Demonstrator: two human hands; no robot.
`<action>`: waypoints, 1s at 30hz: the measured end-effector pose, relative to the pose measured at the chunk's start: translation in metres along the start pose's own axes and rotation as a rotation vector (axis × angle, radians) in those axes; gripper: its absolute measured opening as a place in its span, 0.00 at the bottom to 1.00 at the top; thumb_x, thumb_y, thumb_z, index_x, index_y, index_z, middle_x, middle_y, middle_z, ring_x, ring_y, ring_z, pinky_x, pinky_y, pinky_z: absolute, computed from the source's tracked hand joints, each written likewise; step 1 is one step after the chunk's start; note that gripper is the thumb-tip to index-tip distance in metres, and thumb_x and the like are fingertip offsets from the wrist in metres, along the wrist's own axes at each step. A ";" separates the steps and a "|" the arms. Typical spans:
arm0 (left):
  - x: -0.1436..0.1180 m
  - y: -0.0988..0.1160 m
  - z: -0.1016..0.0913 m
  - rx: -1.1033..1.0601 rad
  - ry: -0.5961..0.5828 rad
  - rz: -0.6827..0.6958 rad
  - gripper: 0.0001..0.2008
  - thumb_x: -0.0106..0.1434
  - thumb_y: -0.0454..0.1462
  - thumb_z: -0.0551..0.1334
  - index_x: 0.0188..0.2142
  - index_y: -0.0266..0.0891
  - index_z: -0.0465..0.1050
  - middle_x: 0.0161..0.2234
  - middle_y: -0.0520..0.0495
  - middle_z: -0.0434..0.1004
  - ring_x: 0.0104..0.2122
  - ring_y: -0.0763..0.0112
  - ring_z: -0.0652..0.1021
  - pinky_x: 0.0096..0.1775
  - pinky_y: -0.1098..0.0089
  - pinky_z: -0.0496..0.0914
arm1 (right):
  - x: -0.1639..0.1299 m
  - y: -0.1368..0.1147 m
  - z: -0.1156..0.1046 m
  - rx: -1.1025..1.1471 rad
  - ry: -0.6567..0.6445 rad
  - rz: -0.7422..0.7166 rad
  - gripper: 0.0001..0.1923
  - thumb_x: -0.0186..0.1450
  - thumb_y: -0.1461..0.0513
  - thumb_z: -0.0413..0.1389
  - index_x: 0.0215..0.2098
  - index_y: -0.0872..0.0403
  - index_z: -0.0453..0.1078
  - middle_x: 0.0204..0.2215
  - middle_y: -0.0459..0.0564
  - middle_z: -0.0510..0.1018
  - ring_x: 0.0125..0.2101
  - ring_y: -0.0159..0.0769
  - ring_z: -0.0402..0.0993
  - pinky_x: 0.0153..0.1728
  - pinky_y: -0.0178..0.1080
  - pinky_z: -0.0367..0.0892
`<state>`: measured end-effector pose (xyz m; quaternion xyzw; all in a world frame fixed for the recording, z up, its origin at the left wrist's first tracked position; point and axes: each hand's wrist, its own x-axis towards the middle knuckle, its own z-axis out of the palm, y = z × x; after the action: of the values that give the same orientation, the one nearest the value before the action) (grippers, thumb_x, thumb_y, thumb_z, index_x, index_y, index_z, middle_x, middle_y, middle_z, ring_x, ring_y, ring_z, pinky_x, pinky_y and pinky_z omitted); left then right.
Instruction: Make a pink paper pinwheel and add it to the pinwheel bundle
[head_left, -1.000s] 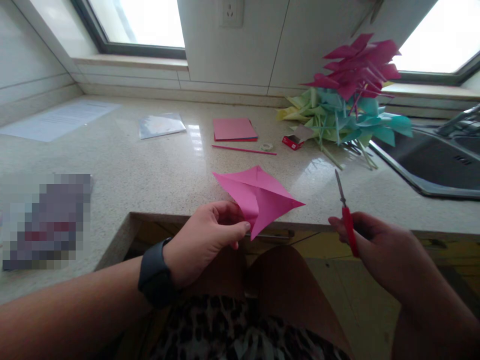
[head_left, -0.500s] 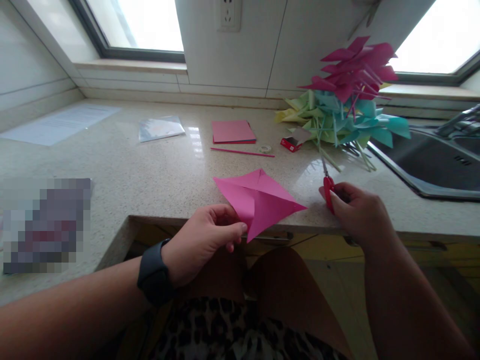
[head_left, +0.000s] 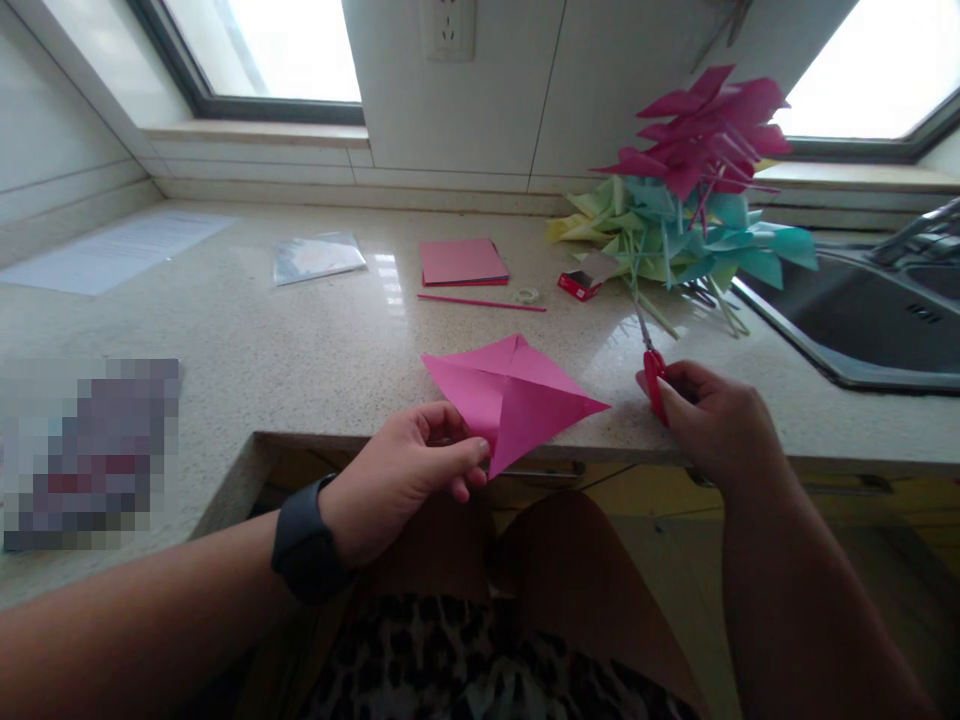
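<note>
Here, left hand (head_left: 409,475) pinches the near corner of the creased pink paper square (head_left: 514,392), held over the counter (head_left: 300,350) edge | right hand (head_left: 712,420) closed around red-handled scissors (head_left: 651,362), blades pointing away, just right of the paper, not touching it | paper sits between both hands

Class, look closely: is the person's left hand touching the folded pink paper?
Touching. The head view shows the left hand pinching the folded pink paper at its lower corner, thumb and fingertips on it.

Speckled countertop (head_left: 300,350), pink paper stack (head_left: 461,262), pink stick (head_left: 481,302), pinwheel pile (head_left: 690,200)
</note>
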<state>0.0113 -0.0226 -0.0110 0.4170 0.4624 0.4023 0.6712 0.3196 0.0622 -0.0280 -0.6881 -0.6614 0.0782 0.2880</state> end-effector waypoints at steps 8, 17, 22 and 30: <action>0.002 0.014 -0.004 0.080 0.083 0.047 0.11 0.59 0.38 0.71 0.32 0.35 0.71 0.28 0.52 0.77 0.24 0.79 0.75 0.24 0.80 0.69 | 0.001 -0.003 -0.002 0.027 -0.023 -0.009 0.19 0.63 0.45 0.55 0.31 0.50 0.75 0.22 0.48 0.76 0.23 0.37 0.69 0.25 0.40 0.58; 0.000 0.021 -0.019 0.873 0.207 0.549 0.12 0.69 0.44 0.61 0.35 0.39 0.78 0.32 0.47 0.80 0.32 0.68 0.77 0.38 0.67 0.71 | 0.000 -0.003 -0.007 0.098 -0.048 -0.025 0.19 0.63 0.45 0.56 0.30 0.52 0.75 0.21 0.49 0.78 0.22 0.37 0.70 0.25 0.40 0.60; 0.003 0.010 -0.010 1.288 -0.146 0.901 0.17 0.73 0.37 0.53 0.58 0.37 0.68 0.56 0.42 0.76 0.55 0.59 0.73 0.56 0.57 0.65 | 0.001 -0.004 -0.006 0.086 -0.014 0.007 0.19 0.63 0.45 0.56 0.30 0.51 0.74 0.23 0.50 0.79 0.23 0.40 0.73 0.26 0.41 0.62; 0.009 0.007 -0.020 1.584 -0.170 0.822 0.22 0.72 0.46 0.53 0.60 0.37 0.67 0.52 0.40 0.76 0.48 0.54 0.75 0.50 0.53 0.67 | 0.003 -0.003 -0.006 -0.165 -0.052 -0.088 0.16 0.69 0.50 0.47 0.36 0.50 0.71 0.29 0.55 0.80 0.30 0.48 0.76 0.29 0.43 0.60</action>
<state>-0.0063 -0.0081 -0.0112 0.9191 0.3672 0.1415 0.0213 0.3207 0.0631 -0.0204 -0.6777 -0.7023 0.0284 0.2161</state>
